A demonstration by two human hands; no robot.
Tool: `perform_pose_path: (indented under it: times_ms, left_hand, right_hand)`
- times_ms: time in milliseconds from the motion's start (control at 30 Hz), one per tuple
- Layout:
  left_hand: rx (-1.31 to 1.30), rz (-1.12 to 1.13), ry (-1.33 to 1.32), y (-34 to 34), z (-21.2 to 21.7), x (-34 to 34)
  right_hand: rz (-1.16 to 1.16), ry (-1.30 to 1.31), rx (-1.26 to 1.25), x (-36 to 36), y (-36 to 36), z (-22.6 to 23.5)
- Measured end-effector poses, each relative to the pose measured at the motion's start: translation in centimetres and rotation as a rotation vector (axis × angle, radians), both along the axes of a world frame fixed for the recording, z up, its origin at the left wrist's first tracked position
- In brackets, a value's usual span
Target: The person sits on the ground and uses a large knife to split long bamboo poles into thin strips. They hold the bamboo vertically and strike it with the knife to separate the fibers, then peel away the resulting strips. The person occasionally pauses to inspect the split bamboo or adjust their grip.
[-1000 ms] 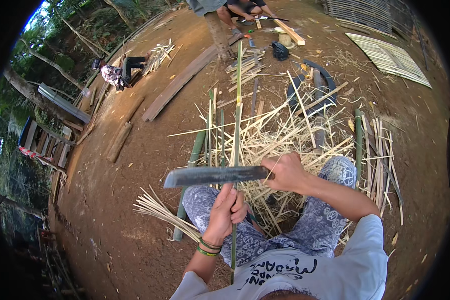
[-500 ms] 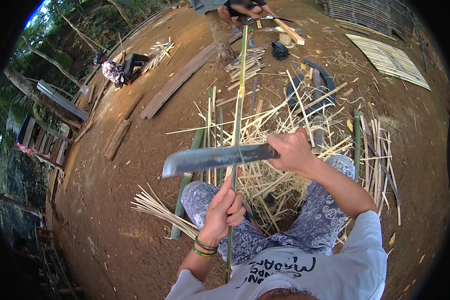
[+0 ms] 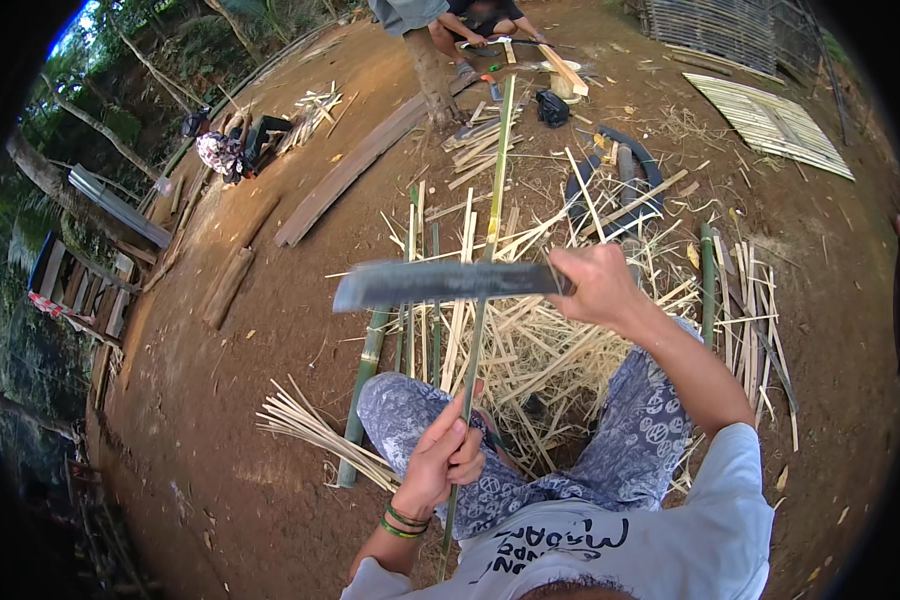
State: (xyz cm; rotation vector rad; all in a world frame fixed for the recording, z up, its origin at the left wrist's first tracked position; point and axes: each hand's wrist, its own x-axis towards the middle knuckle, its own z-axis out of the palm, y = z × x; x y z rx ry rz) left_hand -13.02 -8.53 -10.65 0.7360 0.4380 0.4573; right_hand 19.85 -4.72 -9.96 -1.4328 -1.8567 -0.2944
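Note:
My right hand (image 3: 598, 285) is wrapped round the handle of a machete (image 3: 440, 282), whose broad dark blade points left and is smeared by motion. The blade lies across a long bamboo strip (image 3: 497, 190), where blade and strip meet in front of my knees. My left hand (image 3: 448, 455) grips that strip lower down, near my left thigh, with the thumb along it. The strip runs from my lap up and away from me. Below the blade, pale shavings and split pieces (image 3: 540, 360) lie heaped between my legs.
A bundle of thin bamboo strips (image 3: 320, 428) and a green bamboo pole (image 3: 360, 400) lie by my left knee. More strips (image 3: 750, 320) lie to the right. Beyond are a black ring (image 3: 650, 180), a plank (image 3: 360, 160), a bamboo panel (image 3: 770, 125) and other people (image 3: 235, 145).
The machete and my right hand have moved farther out along the strip, away from me. My left hand keeps its hold, slightly lower, and the strip's far end has swung right.

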Motion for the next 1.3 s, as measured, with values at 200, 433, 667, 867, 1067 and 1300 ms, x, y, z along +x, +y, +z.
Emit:
perform_pose_path:
  times_ms: [200, 433, 667, 867, 1067, 1300]
  left_hand:
    - [-0.09, -0.095, 0.046, -1.7, -1.3, -2.0]
    - [-0.134, -0.064, -0.009, -1.8, -2.3, -2.9]
    - [-0.241, -0.009, -0.186, -2.9, -3.6, -5.1]
    - [-0.156, 0.141, -0.147, 1.5, -3.6, -0.4]
    - [-0.069, 0.151, -0.051, 2.9, -1.3, 4.0]
    - [0.144, 0.115, 0.147, 1.5, -0.5, 4.6]
  right_hand:
    - [-0.17, 0.297, -0.135, 3.7, 1.6, 1.7]
    - [-0.088, -0.023, 0.013, 4.1, 1.3, 1.0]
    - [-0.389, 0.551, -0.065, 8.3, 2.8, 2.2]
    - [-0.028, 0.593, -0.33, 1.1, 0.3, -0.4]
    - [0.035, 0.013, -0.432, -5.0, -2.5, -2.6]
    - [-0.093, -0.13, -0.184, -2.4, -0.9, -2.3]
